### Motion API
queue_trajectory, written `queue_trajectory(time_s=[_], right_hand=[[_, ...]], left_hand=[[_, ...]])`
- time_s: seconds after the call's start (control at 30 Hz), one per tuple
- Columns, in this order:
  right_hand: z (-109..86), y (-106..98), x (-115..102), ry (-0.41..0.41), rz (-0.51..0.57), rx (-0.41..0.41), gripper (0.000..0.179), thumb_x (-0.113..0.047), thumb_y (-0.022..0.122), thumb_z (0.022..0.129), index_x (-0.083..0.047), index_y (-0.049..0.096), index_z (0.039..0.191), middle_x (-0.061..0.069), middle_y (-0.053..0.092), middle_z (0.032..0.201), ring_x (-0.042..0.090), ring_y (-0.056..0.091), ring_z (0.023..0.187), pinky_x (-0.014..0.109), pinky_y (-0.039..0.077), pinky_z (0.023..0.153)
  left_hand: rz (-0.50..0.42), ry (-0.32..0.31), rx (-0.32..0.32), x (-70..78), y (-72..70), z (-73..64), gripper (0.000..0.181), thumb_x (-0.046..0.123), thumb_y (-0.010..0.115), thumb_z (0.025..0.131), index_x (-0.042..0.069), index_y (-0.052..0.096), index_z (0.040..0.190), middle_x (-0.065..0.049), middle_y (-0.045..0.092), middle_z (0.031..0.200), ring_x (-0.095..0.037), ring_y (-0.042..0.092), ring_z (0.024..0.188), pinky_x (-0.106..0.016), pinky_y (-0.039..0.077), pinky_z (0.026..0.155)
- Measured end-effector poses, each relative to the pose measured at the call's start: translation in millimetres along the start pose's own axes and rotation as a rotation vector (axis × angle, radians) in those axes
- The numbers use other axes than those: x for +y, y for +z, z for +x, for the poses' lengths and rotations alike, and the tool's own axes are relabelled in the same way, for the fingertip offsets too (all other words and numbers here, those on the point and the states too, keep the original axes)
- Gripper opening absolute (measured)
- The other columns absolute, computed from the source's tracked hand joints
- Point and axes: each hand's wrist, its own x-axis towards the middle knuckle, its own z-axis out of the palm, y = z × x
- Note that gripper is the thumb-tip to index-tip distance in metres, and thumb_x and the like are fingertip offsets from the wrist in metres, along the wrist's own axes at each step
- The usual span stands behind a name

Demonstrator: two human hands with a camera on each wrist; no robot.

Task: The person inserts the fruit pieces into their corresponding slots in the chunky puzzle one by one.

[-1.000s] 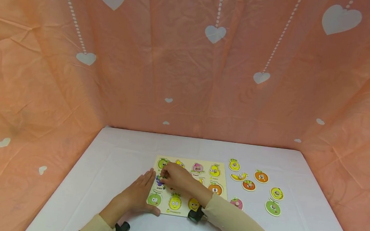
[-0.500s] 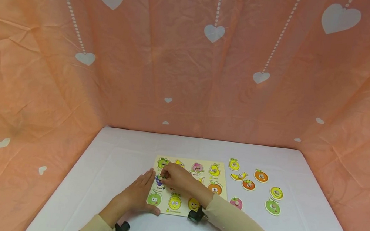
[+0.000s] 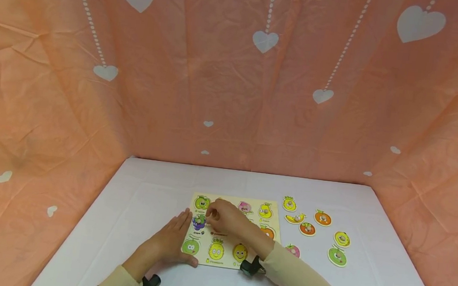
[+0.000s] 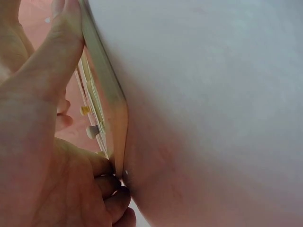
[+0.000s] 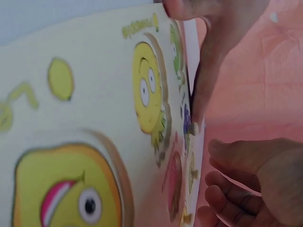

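My left hand (image 3: pixel 167 240) rests at the left edge of a wooden fruit puzzle board (image 3: pixel 228 255), thumb along the front edge, fingers along the side. In the left wrist view the board's edge (image 4: pixel 106 80) runs between thumb and fingers. Over the board's left half is my right hand (image 3: pixel 227 219), fingers loosely bent with nothing between them. Just left of its fingertips, a purple grape piece (image 3: pixel 199 222) lies in its place. The right wrist view shows the grape's knob (image 5: pixel 193 128) apart from the right fingers (image 5: pixel 222 151). The right hand hides part of the middle row.
On the board an apple (image 3: pixel 202 202), a peach (image 3: pixel 244 207) and a pear (image 3: pixel 265 210) show in the back row. Several loose pieces lie right of it, among them a pineapple (image 3: pixel 289 204), a banana (image 3: pixel 295 218), an orange (image 3: pixel 323 218) and a green melon-like piece (image 3: pixel 337 257).
My right hand has let go of the grape piece and moved slightly right, so the grape shows fully. The left hand and the loose pieces have stayed put.
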Motion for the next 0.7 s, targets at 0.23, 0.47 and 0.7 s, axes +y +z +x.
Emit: queue_trajectory(time_s=[0.23, 0.47, 0.7], right_hand=[[-6.3, -9.5, 11.0, 0.01, 0.018, 0.048, 0.006, -0.013, 0.079, 0.099, -0.009, 0.075, 0.101, -0.003, 0.061, 0.088, 0.011, 0.055, 0.082, 0.026, 0.05, 0.074], [-17.8, -20.0, 19.0, 0.071, 0.013, 0.07, 0.013, -0.016, 0.08, 0.098, -0.008, 0.077, 0.107, -0.005, 0.06, 0.089, 0.013, 0.055, 0.082, 0.026, 0.051, 0.071], [-30.8, -29.4, 27.4, 0.072, -0.013, 0.105, 0.009, -0.017, 0.08, 0.099, -0.011, 0.077, 0.105, -0.004, 0.059, 0.088, 0.013, 0.054, 0.08, 0.027, 0.049, 0.07]], left_hand=[[0.003, 0.007, 0.01, 0.8, 0.3, -0.3, 0.143, 0.067, 0.093, 0.07, -0.014, 0.021, 0.164, -0.031, 0.017, 0.174, -0.041, 0.019, 0.164, -0.053, 0.022, 0.133], [0.005, -0.005, 0.007, 1.4, -0.5, 0.3, 0.144, 0.068, 0.093, 0.069, -0.012, 0.022, 0.165, -0.03, 0.017, 0.175, -0.041, 0.019, 0.164, -0.053, 0.022, 0.133], [-0.006, -0.008, 0.009, 2.6, -1.3, -0.1, 0.143, 0.066, 0.094, 0.069, -0.013, 0.022, 0.165, -0.031, 0.018, 0.175, -0.041, 0.02, 0.163, -0.053, 0.023, 0.133]])
